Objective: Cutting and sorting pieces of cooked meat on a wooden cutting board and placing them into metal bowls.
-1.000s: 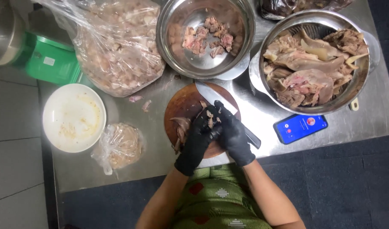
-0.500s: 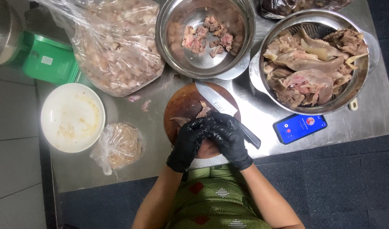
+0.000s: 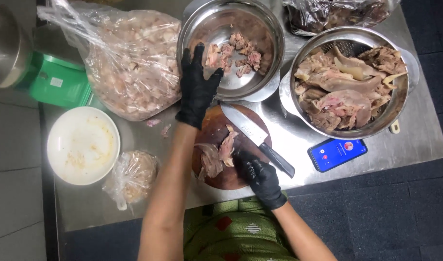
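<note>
Your body is cut off at the near edge, so only your arms and a bit of green patterned cloth show. At the far right, a dark bag is cut off by the top edge, and you cannot tell what is in it. At the far left, a round grey metal thing is only partly in view. The big clear bag is full of pale meat bits, but the shiny plastic makes them hard to make out.

Your left hand wears a black glove. Its fingers are spread wide and flat, and it reaches over the near left rim of the steel bowl, close to the cut meat inside. You cannot tell if it touches the meat.

Your right hand, also in a black glove, rests on the near right part of the round wooden board. Its fingers are bent and its tips press on the meat piece lying on the board.

The knife lies flat on the board, and no hand holds it. Its long side runs on a slant. The blade tip points far and left, toward the steel bowl. The black handle points near and right, just past the board's edge, beside your right hand.

To the right sits a strainer bowl with big meat pieces, and a phone lies on the table near it. On the left are a white bowl, a small tied bag and a green scale.
</note>
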